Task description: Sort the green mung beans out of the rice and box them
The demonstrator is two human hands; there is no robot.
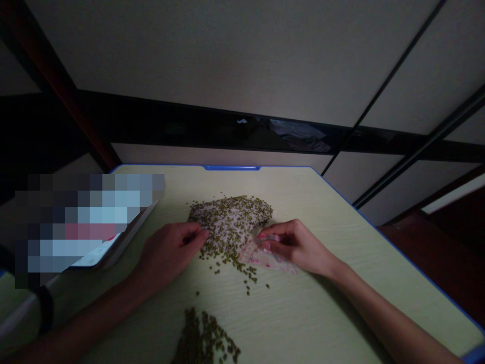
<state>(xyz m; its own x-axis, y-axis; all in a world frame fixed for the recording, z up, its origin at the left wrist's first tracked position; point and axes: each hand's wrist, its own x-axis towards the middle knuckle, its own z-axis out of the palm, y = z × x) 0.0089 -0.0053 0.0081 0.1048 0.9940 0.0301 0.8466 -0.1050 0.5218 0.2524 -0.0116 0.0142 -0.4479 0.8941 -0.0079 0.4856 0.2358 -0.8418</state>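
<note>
A spread pile of green beans, like mung beans, mixed with small white grains (231, 217) lies in the middle of the table. At its left edge is my left hand (172, 253), thumb and fingertips pinched together; whatever may be between them is too small to make out. My right hand (299, 245), at the pile's right edge, pinches a thin, crumpled see-through plastic bag with pink print (265, 258). Part of this bag lies flat on the table below the fingers, touching the beans. A second heap of green beans (199, 338) sits near the front edge, cut off by the frame.
The pale wooden table (341, 288) has a blue rim and a blue handle (232, 168) at its far edge. On the left stands a device with a lit, pixelated screen (94, 227). Pale cabinet panels (212, 60) rise behind the table. Several loose beans lie between the heaps.
</note>
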